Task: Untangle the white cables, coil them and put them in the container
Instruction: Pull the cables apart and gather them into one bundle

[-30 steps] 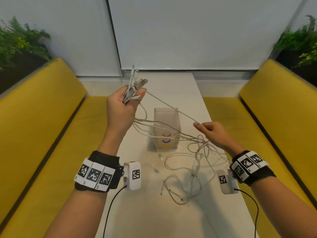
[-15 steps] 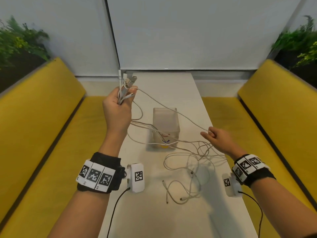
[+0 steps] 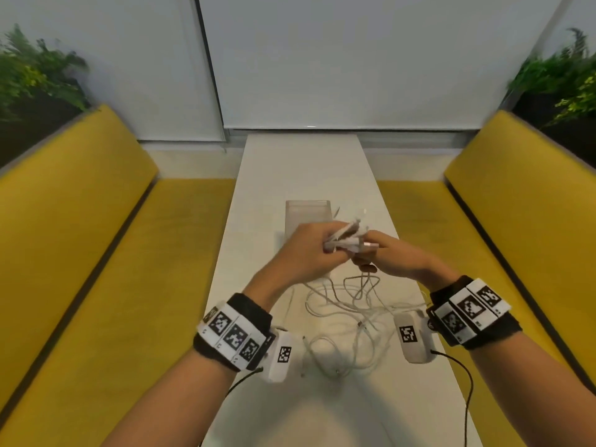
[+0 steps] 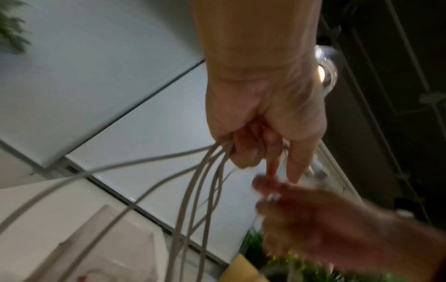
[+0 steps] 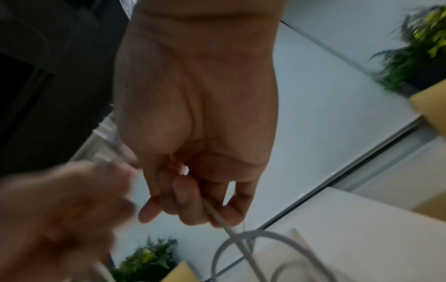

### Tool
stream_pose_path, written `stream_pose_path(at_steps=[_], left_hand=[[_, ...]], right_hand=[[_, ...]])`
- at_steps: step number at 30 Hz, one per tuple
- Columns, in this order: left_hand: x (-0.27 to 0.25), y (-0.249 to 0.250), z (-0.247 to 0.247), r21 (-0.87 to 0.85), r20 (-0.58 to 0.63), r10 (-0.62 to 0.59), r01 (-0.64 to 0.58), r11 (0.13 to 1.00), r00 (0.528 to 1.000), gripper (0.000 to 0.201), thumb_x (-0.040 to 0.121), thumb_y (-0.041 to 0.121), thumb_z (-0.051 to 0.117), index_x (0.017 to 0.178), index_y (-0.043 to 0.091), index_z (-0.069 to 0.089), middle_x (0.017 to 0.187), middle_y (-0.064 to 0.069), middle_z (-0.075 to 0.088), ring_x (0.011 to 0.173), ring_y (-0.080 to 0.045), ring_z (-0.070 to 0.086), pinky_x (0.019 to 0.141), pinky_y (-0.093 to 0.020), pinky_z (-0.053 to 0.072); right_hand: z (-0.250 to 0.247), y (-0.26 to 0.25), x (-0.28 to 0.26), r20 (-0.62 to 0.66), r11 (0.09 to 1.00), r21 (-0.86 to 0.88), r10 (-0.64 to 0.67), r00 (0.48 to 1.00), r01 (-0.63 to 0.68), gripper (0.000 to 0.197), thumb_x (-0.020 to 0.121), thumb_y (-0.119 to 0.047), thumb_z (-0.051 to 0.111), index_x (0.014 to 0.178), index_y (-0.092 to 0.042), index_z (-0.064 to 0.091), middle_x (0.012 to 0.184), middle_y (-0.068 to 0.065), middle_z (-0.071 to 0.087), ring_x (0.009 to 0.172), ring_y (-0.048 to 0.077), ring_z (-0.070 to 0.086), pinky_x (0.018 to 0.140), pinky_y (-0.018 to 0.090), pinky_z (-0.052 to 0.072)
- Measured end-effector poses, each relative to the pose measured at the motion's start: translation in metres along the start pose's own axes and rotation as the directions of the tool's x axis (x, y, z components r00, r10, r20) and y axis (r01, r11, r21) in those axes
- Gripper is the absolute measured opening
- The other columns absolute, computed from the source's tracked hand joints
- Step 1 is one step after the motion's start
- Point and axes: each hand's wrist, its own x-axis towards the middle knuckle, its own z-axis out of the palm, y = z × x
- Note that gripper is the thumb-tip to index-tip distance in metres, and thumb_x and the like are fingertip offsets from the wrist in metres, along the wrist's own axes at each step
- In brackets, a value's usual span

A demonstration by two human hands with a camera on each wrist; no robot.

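Left hand (image 3: 304,250) fists the white cables (image 3: 348,309) by their connector ends, keeping ends sorted. Right hand (image 3: 392,258) pinches one connector to free it. Tangle trails onto the counter (image 3: 300,162); container (image 3: 308,214) behind stands unfilled.

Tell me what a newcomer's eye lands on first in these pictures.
First, the two hands meeting above the middle of the white table: the left hand grips a bunch of cable ends, and the right hand pinches one of them. Below the hands, the loose white cables sprawl in tangled loops on the table. Just beyond the hands stands the translucent container, flanked by yellow benches.
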Motion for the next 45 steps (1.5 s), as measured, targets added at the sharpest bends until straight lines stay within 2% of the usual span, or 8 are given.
stream_pose_path(at_steps=[8,12,22,27,35,39,42,45], left_hand=[[0.002,0.003,-0.021,0.026,0.035,-0.019,0.018,0.999,0.999,0.013,0.083,0.041,0.077,0.077,0.034,0.068,0.063,0.006,0.061,0.057,-0.007,0.054,0.054,-0.025,0.038],[0.009,0.015,-0.051,0.151,-0.086,0.106,-0.092,0.984,0.991,0.035,0.081,0.037,0.08,0.057,0.034,0.055,0.047,0.013,0.046,0.047,-0.003,0.04,0.047,-0.015,0.026],[0.014,0.054,-0.108,0.039,-0.498,0.209,-0.219,0.975,0.841,0.045,0.09,0.041,0.07,0.065,0.004,0.061,0.062,-0.026,0.051,0.058,-0.038,0.045,0.05,-0.04,0.037],[0.007,0.07,-0.147,-0.097,-0.63,0.166,-0.288,0.953,0.759,0.028,0.094,0.041,0.065,0.074,0.024,0.057,0.062,-0.002,0.043,0.054,-0.021,0.033,0.051,-0.043,0.029],[0.01,0.039,-0.102,0.006,-0.348,0.083,-0.086,0.996,0.934,0.024,0.089,0.035,0.072,0.071,0.02,0.072,0.074,-0.01,0.07,0.068,-0.032,0.057,0.057,-0.033,0.039],[0.015,0.031,-0.084,0.014,-0.266,0.074,-0.073,0.997,0.961,0.016,0.089,0.031,0.073,0.08,0.018,0.078,0.072,-0.009,0.069,0.064,-0.028,0.055,0.056,-0.036,0.036],[0.021,0.029,-0.072,0.026,-0.263,0.059,-0.054,0.998,0.963,0.014,0.09,0.028,0.072,0.084,0.018,0.078,0.069,-0.007,0.067,0.058,-0.013,0.045,0.057,-0.03,0.031],[0.028,0.025,-0.071,-0.007,-0.302,0.034,-0.038,0.999,0.953,0.021,0.092,0.033,0.066,0.078,0.019,0.073,0.071,-0.003,0.069,0.066,-0.032,0.056,0.059,-0.037,0.038]], right_hand=[[0.006,-0.027,-0.019,0.007,0.98,0.169,-0.104,0.995,0.101,0.051,0.106,-0.01,0.034,0.09,-0.039,0.072,0.069,0.003,0.035,0.059,0.01,0.034,0.061,0.027,0.038],[0.003,-0.029,-0.019,-0.026,0.985,0.108,-0.13,0.991,0.132,0.022,0.097,-0.028,0.055,0.098,-0.008,0.063,0.064,-0.003,0.044,0.059,0.011,0.035,0.059,0.026,0.033],[-0.016,0.002,-0.008,-0.178,0.921,-0.389,-0.079,0.981,0.003,0.07,0.086,-0.066,0.051,0.065,0.001,0.055,0.058,0.005,0.063,0.054,0.015,0.059,0.062,0.036,0.048],[-0.026,0.063,-0.016,-0.207,0.879,-0.445,0.088,0.974,-0.174,0.08,0.071,-0.09,0.04,0.066,-0.017,0.075,0.063,-0.011,0.071,0.063,0.012,0.064,0.078,0.044,0.055],[-0.029,0.085,-0.018,-0.246,0.874,-0.389,0.207,0.947,-0.292,0.052,0.085,-0.062,0.051,0.085,-0.015,0.072,0.086,-0.004,0.075,0.08,0.017,0.068,0.082,0.044,0.055],[-0.033,0.096,-0.029,-0.294,0.702,-0.504,0.408,0.864,-0.503,0.058,0.086,-0.047,0.07,0.13,-0.015,0.05,0.125,0.005,0.057,0.113,0.025,0.06,0.092,0.037,0.05],[-0.017,0.098,-0.041,-0.253,0.687,-0.477,0.489,0.835,-0.548,0.051,0.083,-0.045,0.074,0.117,-0.014,0.051,0.112,0.006,0.063,0.096,0.021,0.064,0.079,0.031,0.053],[0.026,0.111,-0.049,0.074,0.76,-0.45,0.555,0.828,-0.469,0.02,0.09,-0.034,0.068,0.093,-0.016,0.063,0.088,0.0,0.07,0.079,0.022,0.07,0.063,0.022,0.052]])
